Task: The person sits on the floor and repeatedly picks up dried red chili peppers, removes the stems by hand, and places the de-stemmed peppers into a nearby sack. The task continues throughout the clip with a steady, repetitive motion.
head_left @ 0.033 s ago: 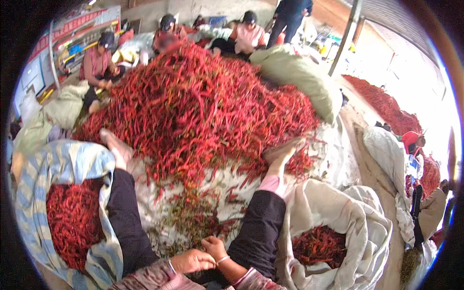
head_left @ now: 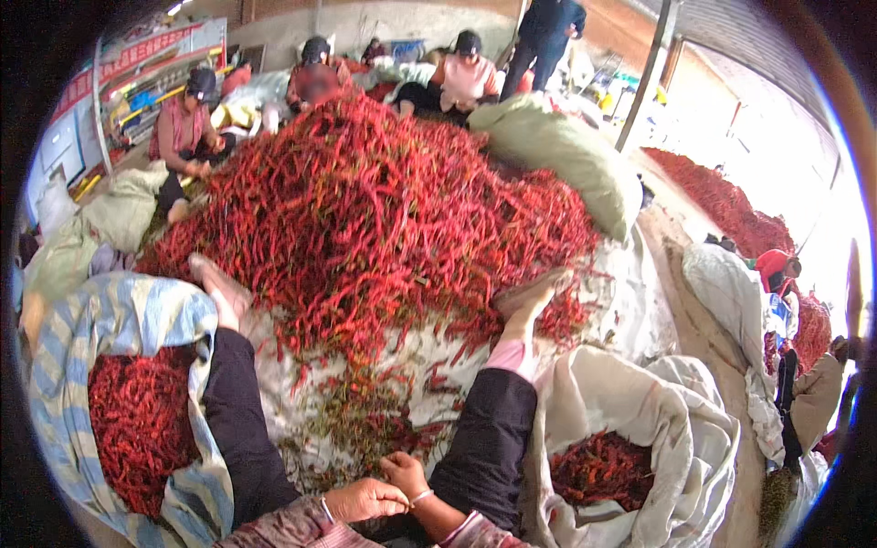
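Pale back wall (head_left: pixel 438 20), seated co-workers (head_left: pixel 183 128), and ahead of us a heap of long red chillies (head_left: pixel 384 210)! We're apparently picking through; left hand (head_left: pixel 364 500) and right hand (head_left: pixel 403 474) together, fingers curled, grip unclear to us. Next calls for a light pinch. Blue-and-white striped fabric sack (head_left: pixel 110 298) and white woven sack (head_left: pixel 696 429): both holding red chillies.

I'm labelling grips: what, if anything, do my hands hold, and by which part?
Cannot tell: no item shows in the curled left hand or right hand.

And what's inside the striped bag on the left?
Red chillies show through the open mouth of the striped bag. Only the top layer is visible; anything deeper is covered by it and the bag's sides.
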Available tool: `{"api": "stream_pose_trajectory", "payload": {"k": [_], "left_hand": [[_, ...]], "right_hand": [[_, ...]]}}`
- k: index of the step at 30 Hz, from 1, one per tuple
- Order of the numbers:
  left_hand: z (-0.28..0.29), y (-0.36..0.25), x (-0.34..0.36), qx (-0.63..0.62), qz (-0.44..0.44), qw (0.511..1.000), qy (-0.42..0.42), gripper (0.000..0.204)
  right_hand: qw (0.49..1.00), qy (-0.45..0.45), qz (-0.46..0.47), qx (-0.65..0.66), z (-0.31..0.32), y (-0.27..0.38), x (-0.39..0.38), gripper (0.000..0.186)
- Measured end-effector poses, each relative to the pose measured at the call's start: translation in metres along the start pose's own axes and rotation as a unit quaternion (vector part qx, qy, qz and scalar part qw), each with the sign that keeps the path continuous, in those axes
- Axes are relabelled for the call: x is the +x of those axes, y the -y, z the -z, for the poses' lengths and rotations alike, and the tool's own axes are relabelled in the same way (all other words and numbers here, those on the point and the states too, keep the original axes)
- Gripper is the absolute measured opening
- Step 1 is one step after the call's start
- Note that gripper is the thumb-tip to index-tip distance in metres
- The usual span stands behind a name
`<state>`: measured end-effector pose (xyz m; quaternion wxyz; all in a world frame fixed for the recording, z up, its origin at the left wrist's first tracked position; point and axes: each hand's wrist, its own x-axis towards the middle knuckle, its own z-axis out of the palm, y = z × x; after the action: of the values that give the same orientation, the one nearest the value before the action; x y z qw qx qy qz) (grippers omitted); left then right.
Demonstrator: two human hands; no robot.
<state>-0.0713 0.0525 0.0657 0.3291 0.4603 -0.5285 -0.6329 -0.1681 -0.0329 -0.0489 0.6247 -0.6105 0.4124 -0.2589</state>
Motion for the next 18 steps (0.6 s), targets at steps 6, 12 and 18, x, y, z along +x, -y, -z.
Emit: {"api": "stream_pose_trajectory", "payload": {"k": [6,12,18], "left_hand": [[0.016,0.019,-0.005,0.019,0.111,0.978,-0.173,0.022],[0.025,0.033,0.016,0.416,0.108,0.883,-0.189,0.018],[0.035,0.042,0.119,0.432,-0.05,0.862,-0.261,0.014]], "right_hand": [[0.913,-0.005,-0.223,0.341,0.057,0.044,-0.019,0.014],[0.912,0.193,-0.112,0.345,0.073,0.079,-0.04,0.009],[0.84,0.35,-0.133,0.392,0.051,0.058,-0.045,0.013]]}}
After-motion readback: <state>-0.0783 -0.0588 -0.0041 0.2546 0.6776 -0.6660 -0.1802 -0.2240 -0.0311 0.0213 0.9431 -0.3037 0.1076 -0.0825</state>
